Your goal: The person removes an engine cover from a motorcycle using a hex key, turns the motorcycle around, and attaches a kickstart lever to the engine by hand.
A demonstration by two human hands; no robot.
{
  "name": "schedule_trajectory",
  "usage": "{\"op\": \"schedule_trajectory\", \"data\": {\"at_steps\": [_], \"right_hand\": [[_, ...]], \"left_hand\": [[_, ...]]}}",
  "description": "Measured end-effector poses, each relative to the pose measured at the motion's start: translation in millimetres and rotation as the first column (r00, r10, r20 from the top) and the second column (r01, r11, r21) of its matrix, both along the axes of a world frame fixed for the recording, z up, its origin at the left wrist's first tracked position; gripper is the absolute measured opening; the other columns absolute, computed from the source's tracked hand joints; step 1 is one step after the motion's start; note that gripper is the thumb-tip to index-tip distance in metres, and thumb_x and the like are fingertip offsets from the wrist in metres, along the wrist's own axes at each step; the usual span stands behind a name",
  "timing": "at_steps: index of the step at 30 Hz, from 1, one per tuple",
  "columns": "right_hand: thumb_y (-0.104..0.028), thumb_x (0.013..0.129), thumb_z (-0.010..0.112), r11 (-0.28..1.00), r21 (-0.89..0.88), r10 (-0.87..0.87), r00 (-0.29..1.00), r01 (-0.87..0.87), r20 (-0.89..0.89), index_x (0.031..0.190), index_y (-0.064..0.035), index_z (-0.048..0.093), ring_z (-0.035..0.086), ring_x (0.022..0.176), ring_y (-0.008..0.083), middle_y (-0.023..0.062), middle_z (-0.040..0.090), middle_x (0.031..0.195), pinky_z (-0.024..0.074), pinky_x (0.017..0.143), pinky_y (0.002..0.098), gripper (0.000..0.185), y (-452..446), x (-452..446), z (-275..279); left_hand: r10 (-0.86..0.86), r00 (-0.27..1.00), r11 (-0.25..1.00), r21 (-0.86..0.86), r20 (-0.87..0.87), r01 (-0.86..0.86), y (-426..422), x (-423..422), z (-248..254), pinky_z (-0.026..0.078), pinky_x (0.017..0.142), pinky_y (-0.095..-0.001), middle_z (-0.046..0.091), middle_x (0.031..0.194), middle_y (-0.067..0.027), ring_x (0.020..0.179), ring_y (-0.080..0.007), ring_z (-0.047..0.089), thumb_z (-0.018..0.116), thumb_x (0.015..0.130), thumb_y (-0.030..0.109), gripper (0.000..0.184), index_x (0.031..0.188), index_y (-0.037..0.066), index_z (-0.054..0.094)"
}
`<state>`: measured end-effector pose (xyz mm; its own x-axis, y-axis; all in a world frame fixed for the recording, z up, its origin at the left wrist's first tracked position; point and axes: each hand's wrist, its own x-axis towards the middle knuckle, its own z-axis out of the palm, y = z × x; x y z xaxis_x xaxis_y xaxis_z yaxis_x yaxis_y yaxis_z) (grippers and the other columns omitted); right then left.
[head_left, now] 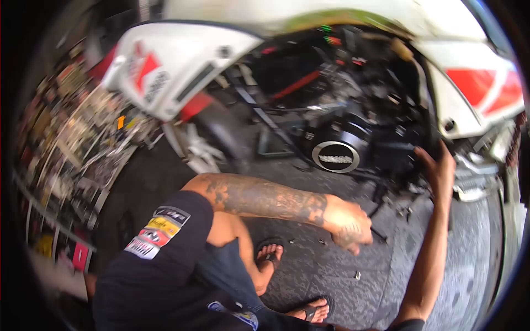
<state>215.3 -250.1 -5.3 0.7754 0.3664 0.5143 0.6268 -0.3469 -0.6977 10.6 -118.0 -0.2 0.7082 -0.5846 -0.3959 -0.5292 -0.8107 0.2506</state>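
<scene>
My left hand (350,225), at the end of a tattooed forearm, is closed in a fist above the floor, just below the engine. Dark ends of a rod-shaped tool (380,236) stick out beside the fist; its exact kind is unclear. At the rear lower side of the motorcycle engine (381,140), my right hand (440,168) rests with the thumb spread away from the fingers; the fingertips are partly hidden. A round black engine cover (335,156) with a silver ring faces me. Small metal parts (406,212) lie on the floor between my hands.
White-and-red body panels (185,60) frame the exposed engine bay, and the front wheel (212,135) stands to the left. Cluttered shelves (72,127) run along the left. Loose small hardware (358,275) lies on the dark tiled floor (370,298), near my sandalled feet (269,256).
</scene>
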Motion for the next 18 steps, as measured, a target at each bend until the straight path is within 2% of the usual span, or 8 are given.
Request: {"op": "schedule_trajectory", "data": {"at_steps": [2, 4, 6, 8, 9, 10, 13, 18], "right_hand": [[-0.031, 0.073, 0.082, 0.997, -0.003, -0.08, 0.988, 0.081, 0.133, 0.122, 0.0089, 0.055, 0.066, 0.097, 0.0291, 0.0243, 0.067, 0.105, 0.0486, 0.088, 0.0365, 0.069, 2, 29, -27], [-0.022, 0.077, 0.079, 0.985, 0.115, 0.131, 0.991, -0.13, -0.001, 0.122, 0.0079, 0.056, 0.065, 0.094, 0.0233, 0.0197, 0.068, 0.104, 0.0493, 0.087, 0.0347, 0.059, 4, 33, -27], [-0.02, 0.079, 0.077, 0.988, 0.08, 0.132, 0.991, -0.13, -0.021, 0.121, 0.0054, 0.057, 0.066, 0.09, 0.0216, 0.018, 0.069, 0.101, 0.0504, 0.082, 0.0345, 0.053, 7, 25, -18], [-0.021, 0.079, 0.077, 0.984, 0.083, 0.173, 0.97, -0.16, -0.168, 0.121, 0.0053, 0.058, 0.066, 0.087, 0.0218, 0.0179, 0.069, 0.099, 0.051, 0.079, 0.0347, 0.053, 4, 16, -8], [-0.025, 0.078, 0.077, 0.987, 0.097, 0.13, 0.991, -0.127, -0.034, 0.121, 0.0052, 0.058, 0.066, 0.088, 0.0223, 0.019, 0.069, 0.099, 0.0507, 0.08, 0.0347, 0.056, 5, 22, -15], [-0.033, 0.076, 0.079, 0.999, 0.028, 0.04, 0.999, -0.041, 0.017, 0.123, 0.0064, 0.056, 0.067, 0.094, 0.026, 0.0226, 0.068, 0.104, 0.0496, 0.084, 0.0359, 0.066, 2, 14, -11], [-0.048, 0.07, 0.079, 0.999, -0.037, -0.004, 1.0, 0.004, -0.007, 0.127, 0.0084, 0.052, 0.062, 0.11, 0.0321, 0.0281, 0.063, 0.114, 0.0465, 0.093, 0.0379, 0.085, 1, 12, -6], [-0.042, 0.075, 0.077, 0.999, -0.031, -0.028, 0.972, 0.036, 0.234, 0.106, 0.0043, 0.065, 0.069, 0.081, 0.0237, 0.0169, 0.071, 0.09, 0.0523, 0.072, 0.0357, 0.057, 3, 22, -12]], "left_hand": [[0.108, 0.991, 0.99, 0.103, -0.077, -0.1, 11, -37, 36, 0.054, 0.073, -0.0471, 0.067, 0.089, -0.016, 0.086, -0.0386, 0.065, 0.059, 0.089, 0.029, 0.031, 0.104, 0.002, 0.059], [0.13, 0.991, 0.961, -0.244, -0.028, -0.133, 19, -67, 57, 0.054, 0.077, -0.0451, 0.068, 0.094, -0.0165, 0.088, -0.0368, 0.066, 0.056, 0.092, 0.029, 0.032, 0.109, 0.001, 0.06], [0.311, 0.947, 0.715, -0.677, 0.083, -0.176, 24, -90, 90, 0.054, 0.08, -0.0392, 0.068, 0.099, -0.0162, 0.09, -0.0306, 0.067, 0.055, 0.094, 0.025, 0.033, 0.115, 0.0, 0.058], [0.621, 0.77, 0.464, -0.86, 0.146, -0.212, 21, -109, 123, 0.055, 0.075, -0.0301, 0.068, 0.1, -0.0138, 0.09, -0.0198, 0.068, 0.058, 0.091, 0.007, 0.025, 0.115, -0.002, 0.059], [0.698, 0.664, 0.428, -0.899, 0.268, -0.088, 22, -111, 129, 0.056, 0.072, -0.0306, 0.067, 0.097, -0.0142, 0.088, -0.022, 0.068, 0.058, 0.089, 0.003, 0.025, 0.113, -0.002, 0.057], [0.75, 0.549, 0.442, -0.897, 0.369, 0.0, 20, -113, 136, 0.056, 0.068, -0.0307, 0.066, 0.092, -0.0143, 0.084, -0.0235, 0.068, 0.057, 0.09, 0.006, 0.025, 0.114, -0.003, 0.054], [0.683, 0.499, 0.545, -0.827, 0.533, 0.137, 28, -124, 167, 0.053, 0.066, -0.0336, 0.064, 0.093, -0.0166, 0.087, -0.0271, 0.066, 0.048, 0.094, 0.018, 0.032, 0.115, -0.005, 0.051], [0.568, 0.051, 0.738, -0.536, 0.821, 0.409, 4, -143, 210, 0.044, 0.081, -0.0439, 0.063, 0.098, -0.0185, 0.097, -0.0256, 0.059, 0.049, 0.09, 0.038, 0.05, 0.113, -0.007, 0.054]]}}
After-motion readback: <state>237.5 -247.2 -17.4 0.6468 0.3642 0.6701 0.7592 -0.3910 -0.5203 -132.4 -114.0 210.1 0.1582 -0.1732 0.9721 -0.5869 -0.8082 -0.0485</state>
